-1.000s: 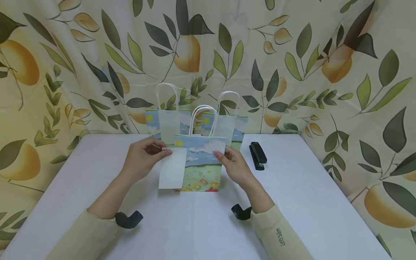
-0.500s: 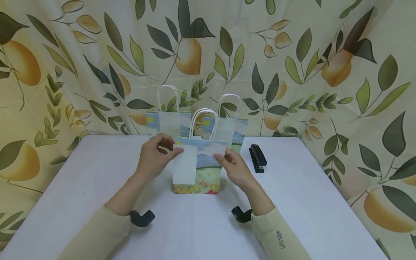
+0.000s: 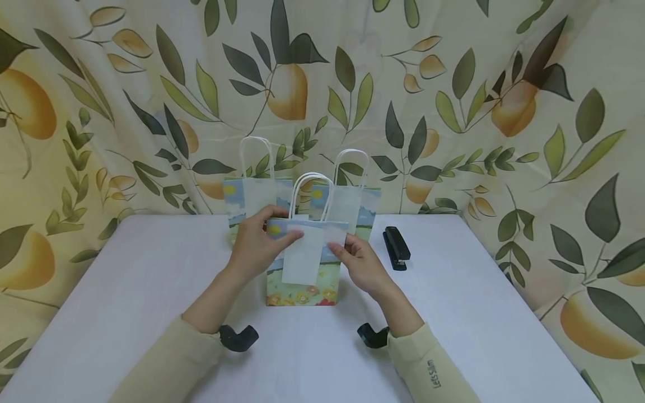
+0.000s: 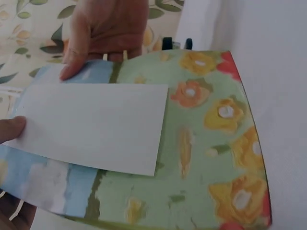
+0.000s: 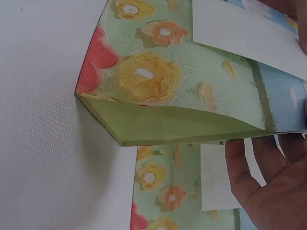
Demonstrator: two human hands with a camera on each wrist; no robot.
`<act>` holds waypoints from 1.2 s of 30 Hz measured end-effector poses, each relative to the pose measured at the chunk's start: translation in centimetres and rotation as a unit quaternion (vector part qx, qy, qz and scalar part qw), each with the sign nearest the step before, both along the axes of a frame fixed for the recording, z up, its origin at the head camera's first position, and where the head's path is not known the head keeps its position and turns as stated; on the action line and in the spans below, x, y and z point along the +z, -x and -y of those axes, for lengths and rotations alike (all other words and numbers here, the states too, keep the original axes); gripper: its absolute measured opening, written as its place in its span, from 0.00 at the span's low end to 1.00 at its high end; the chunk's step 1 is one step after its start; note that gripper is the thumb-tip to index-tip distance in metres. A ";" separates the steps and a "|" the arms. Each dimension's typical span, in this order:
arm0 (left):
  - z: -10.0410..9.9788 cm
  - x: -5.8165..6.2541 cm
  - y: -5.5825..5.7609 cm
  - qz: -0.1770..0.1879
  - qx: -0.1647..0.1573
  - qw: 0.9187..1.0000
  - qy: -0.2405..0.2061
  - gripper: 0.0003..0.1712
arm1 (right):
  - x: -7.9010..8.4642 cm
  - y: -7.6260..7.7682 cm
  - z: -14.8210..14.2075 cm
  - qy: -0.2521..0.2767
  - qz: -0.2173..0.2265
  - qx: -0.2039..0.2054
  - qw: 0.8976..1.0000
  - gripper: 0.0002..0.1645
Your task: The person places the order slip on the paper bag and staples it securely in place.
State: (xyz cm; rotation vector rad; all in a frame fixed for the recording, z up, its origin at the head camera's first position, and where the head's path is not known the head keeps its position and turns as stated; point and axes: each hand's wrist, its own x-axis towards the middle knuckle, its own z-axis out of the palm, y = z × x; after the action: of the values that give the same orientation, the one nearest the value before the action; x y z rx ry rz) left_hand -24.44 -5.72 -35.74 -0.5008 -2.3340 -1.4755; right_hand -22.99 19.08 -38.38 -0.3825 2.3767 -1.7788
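A small paper gift bag (image 3: 302, 298) with white twisted handles stands upright on the table, printed with sky, a green field and flowers. Against its front lies a blank white card (image 3: 304, 260), slightly tilted, its top near the bag's upper edge. My left hand (image 3: 254, 243) presses the card with its thumb, while its fingers go behind the bag's top left side. On the opposite edge, my right hand (image 3: 367, 270) pinches the bag, thumb in front and fingers behind. In the left wrist view the card (image 4: 91, 128) covers part of the sky and field print.
Two similar gift bags stand behind, one at left (image 3: 233, 196) and one at right (image 3: 372, 202), each with a white card on its front. A black stapler (image 3: 396, 248) lies right of the bags. A patterned curtain (image 3: 453, 140) hangs behind the white table (image 3: 166, 268).
My left hand has moved right with the white card, from the bag's left edge to about the middle of its front. The right hand keeps its hold on the bag.
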 end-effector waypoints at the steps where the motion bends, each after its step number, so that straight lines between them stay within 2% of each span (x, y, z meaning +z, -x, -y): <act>1: -0.1 0.0 0.0 -0.001 -0.001 1.000 -0.004 0.23 | 0.0 0.0 0.0 0.000 -0.001 0.000 1.000 0.20; 6: -0.5 0.1 0.0 0.014 -0.009 0.999 -0.033 0.18 | 0.1 -0.1 -0.1 0.000 -0.012 0.012 1.000 0.21; 10: -0.2 -0.4 0.0 0.032 -0.021 0.998 -0.056 0.15 | 0.0 0.0 0.0 -0.005 -0.018 0.027 0.999 0.21; 15: 0.2 -0.8 0.2 0.031 -0.042 0.996 -0.073 0.14 | -0.1 -0.1 0.1 0.002 -0.035 0.033 0.999 0.24; 21: 0.4 -0.6 0.4 0.007 -0.066 0.995 -0.069 0.12 | 0.0 -0.6 1.2 -0.011 -0.087 -0.025 0.996 0.26; 26: 0.8 -0.4 0.4 -0.001 -0.091 0.994 -0.059 0.12 | 0.1 -0.9 1.9 -0.022 -0.121 -0.070 0.990 0.24; 32: 1.7 -0.3 0.8 0.044 -0.112 0.992 -0.025 0.17 | 0.1 -1.0 2.1 -0.028 -0.120 -0.084 0.989 0.23; 36: 2.3 -0.4 1.1 0.075 -0.120 0.990 -0.023 0.17 | 0.1 -1.0 2.2 -0.035 -0.106 -0.092 0.990 0.23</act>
State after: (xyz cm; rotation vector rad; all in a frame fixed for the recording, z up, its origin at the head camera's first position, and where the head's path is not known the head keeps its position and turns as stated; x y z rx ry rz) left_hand -25.51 -8.01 -36.16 -0.7034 -2.4159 -1.7255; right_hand -22.00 16.92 -38.26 -0.3718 2.6920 -1.8048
